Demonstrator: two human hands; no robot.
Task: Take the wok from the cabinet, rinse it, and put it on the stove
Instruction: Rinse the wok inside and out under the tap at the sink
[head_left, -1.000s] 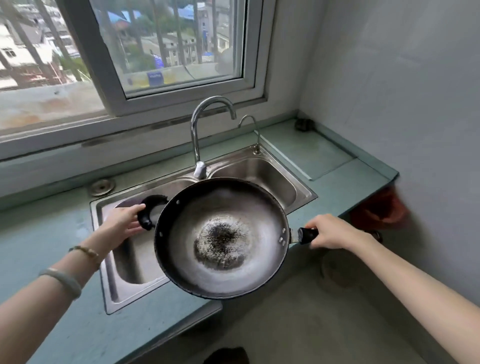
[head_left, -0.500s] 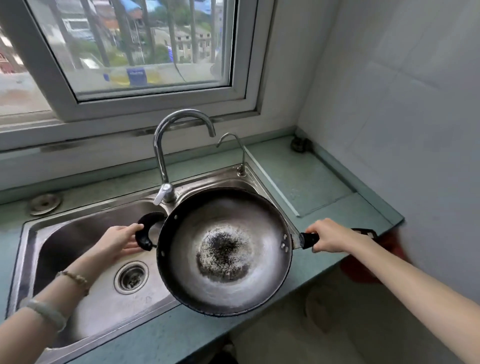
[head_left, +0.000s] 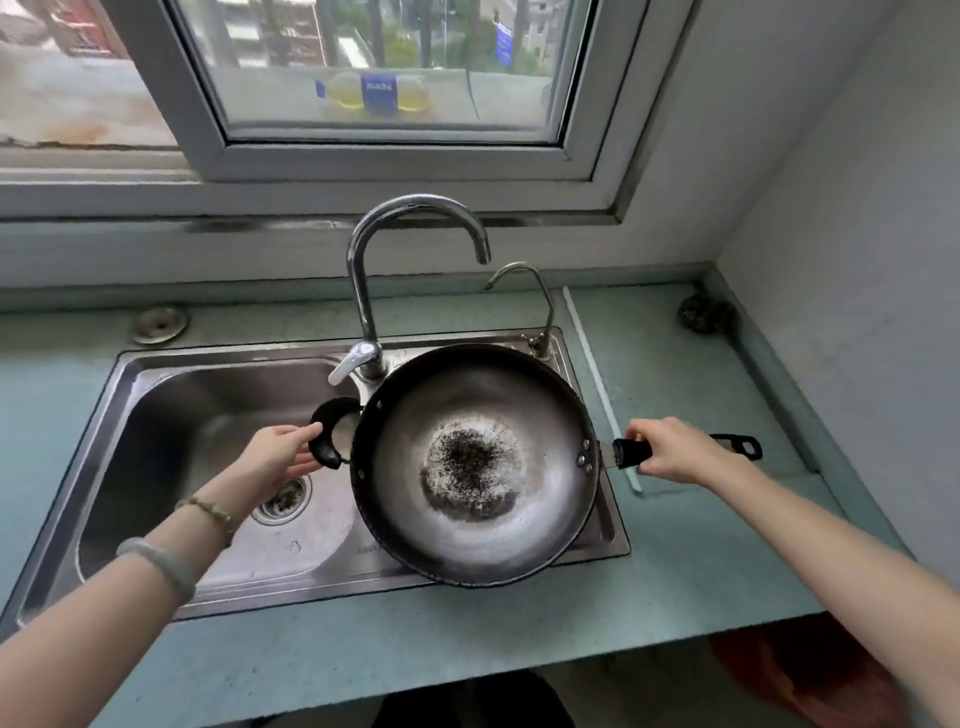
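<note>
Your left hand (head_left: 280, 460) grips the wok's black loop handle (head_left: 321, 415), fingers curled round it. The wok (head_left: 467, 540) is over the right side of the sink (head_left: 156, 364), hiding the basin beneath. Your right hand (head_left: 670, 452) clenches the long handle (head_left: 631, 451), covering its middle.

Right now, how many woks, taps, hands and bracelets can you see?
Wok: 1
Taps: 2, big tap, small tap
Hands: 2, left hand, right hand
Bracelets: 2, bead bracelet, pale bangle
Total: 7
</note>
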